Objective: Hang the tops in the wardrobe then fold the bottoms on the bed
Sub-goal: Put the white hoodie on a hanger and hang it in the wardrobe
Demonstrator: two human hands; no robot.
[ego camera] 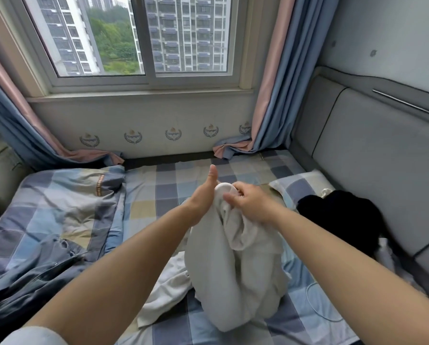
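Note:
A pale grey garment point(243, 270) hangs bunched above the bed, held up at its top edge. My right hand point(248, 202) pinches that top edge with curled fingers. My left hand point(206, 192) lies against the garment's left side with its thumb straight up; its fingers are hidden behind the cloth. A white garment point(168, 292) lies crumpled on the checked sheet point(153, 202) under the grey one. A black garment point(345, 217) lies at the right by the headboard.
A checked duvet point(49, 220) is heaped on the bed's left half. A checked pillow point(298, 188) leans at the padded grey headboard point(372, 165) on the right. A thin white cable point(315, 307) lies on the sheet. Window and curtains stand ahead.

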